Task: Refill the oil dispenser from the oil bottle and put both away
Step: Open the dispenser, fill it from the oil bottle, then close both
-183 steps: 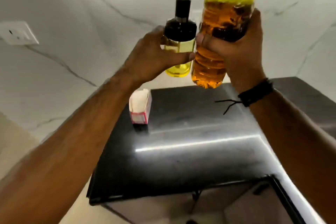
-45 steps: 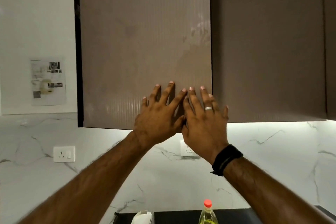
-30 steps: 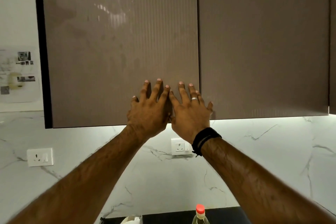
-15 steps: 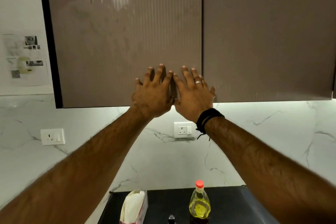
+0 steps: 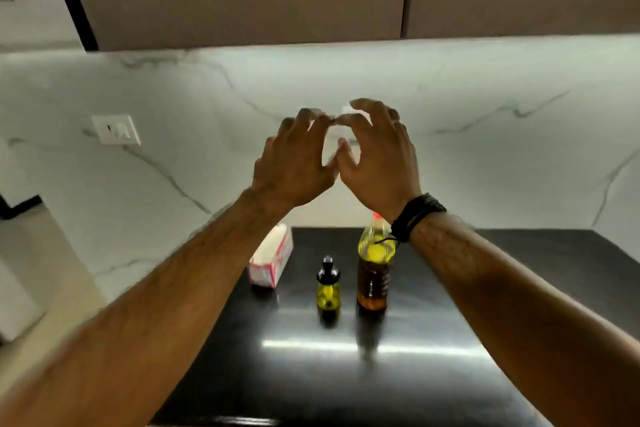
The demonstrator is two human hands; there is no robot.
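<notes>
Below, ribbed plastic oil bottle [image 5: 373, 274] beside small glass oil dispenser [image 5: 328, 288].

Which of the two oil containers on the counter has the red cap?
The oil bottle, taller and on the right, shows a red cap at its top. The small oil dispenser beside it has a black top.

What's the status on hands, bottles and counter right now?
Left hand and right hand raised, empty. Oil dispenser and oil bottle upright on counter. Tissue box alongside.
</notes>
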